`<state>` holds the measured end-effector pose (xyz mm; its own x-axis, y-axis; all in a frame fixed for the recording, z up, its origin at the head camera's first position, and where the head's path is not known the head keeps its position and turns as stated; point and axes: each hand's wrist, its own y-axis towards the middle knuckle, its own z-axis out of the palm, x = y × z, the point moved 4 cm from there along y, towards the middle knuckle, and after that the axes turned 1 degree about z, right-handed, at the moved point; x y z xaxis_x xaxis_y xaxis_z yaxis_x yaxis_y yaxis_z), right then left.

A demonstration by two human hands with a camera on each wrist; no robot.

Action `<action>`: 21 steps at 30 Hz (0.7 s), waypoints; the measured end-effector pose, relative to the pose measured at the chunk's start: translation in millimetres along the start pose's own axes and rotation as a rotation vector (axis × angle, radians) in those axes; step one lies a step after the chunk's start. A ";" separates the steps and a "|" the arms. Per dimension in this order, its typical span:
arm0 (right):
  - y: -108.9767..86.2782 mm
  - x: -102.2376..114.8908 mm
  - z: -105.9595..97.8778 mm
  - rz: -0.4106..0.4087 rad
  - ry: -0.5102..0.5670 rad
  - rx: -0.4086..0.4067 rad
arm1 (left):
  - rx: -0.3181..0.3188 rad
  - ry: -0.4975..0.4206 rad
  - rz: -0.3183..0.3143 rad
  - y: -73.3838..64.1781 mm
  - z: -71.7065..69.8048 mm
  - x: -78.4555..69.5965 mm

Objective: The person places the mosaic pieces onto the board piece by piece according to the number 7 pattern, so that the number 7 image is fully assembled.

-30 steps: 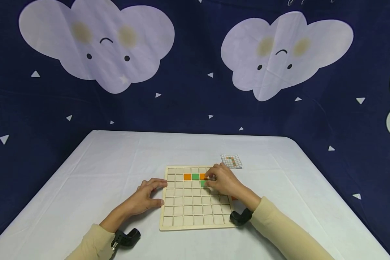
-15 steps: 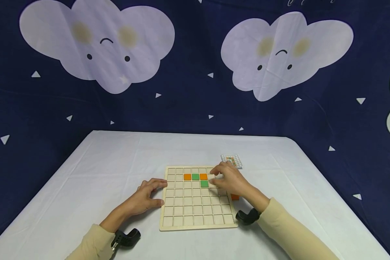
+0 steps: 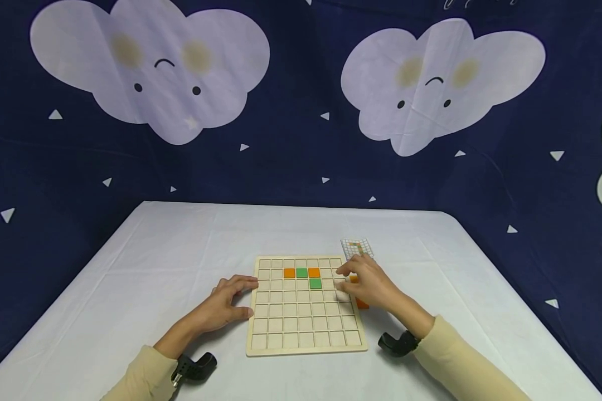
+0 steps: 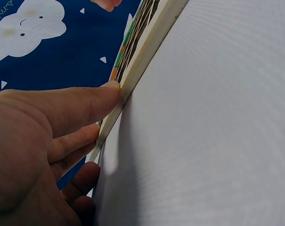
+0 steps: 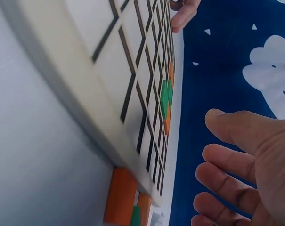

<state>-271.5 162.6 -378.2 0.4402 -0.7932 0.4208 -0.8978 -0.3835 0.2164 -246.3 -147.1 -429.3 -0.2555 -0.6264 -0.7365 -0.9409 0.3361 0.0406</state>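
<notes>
A wooden grid board (image 3: 290, 324) lies flat on the white-covered table. Set in its upper cells is a row of an orange tile (image 3: 289, 273), a green tile (image 3: 301, 273) and another orange tile (image 3: 314, 273). Below the last of these sits a second green tile (image 3: 315, 283). My left hand (image 3: 223, 303) touches the board's left edge with thumb and fingertips, fingers extended. Over the right edge hovers my right hand (image 3: 368, 283), thumb and fingers apart with nothing between them. Beneath it, beside the board, loose orange tiles (image 3: 363, 304) are partly hidden.
Behind the right hand a small pattern card (image 3: 356, 246) lies on the table, its lower part covered. The right wrist view shows a loose orange block (image 5: 120, 195) against the board's edge, with a green one (image 5: 135, 216) next to it. A dark cloud-print cloth (image 3: 301, 167) hangs behind.
My right hand has left the lower green tile in its cell and moved right, from the tiles to the board's right edge. The left hand has stayed put.
</notes>
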 end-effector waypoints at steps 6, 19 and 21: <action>-8.3 -5.0 -2.7 0.019 -0.029 0.002 | 0.001 -0.003 0.002 0.2 -0.1 0.3; -25.6 -19.9 -3.9 0.024 -0.070 -0.012 | -0.003 0.002 -0.001 0.9 0.2 0.4; -27.9 -21.7 -3.8 0.028 -0.086 -0.011 | -0.004 -0.001 -0.003 1.0 0.3 0.3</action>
<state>-255.9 192.3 -390.0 0.4124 -0.8414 0.3493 -0.9092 -0.3560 0.2158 -247.3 -146.8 -429.7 -0.2520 -0.6267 -0.7374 -0.9426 0.3313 0.0406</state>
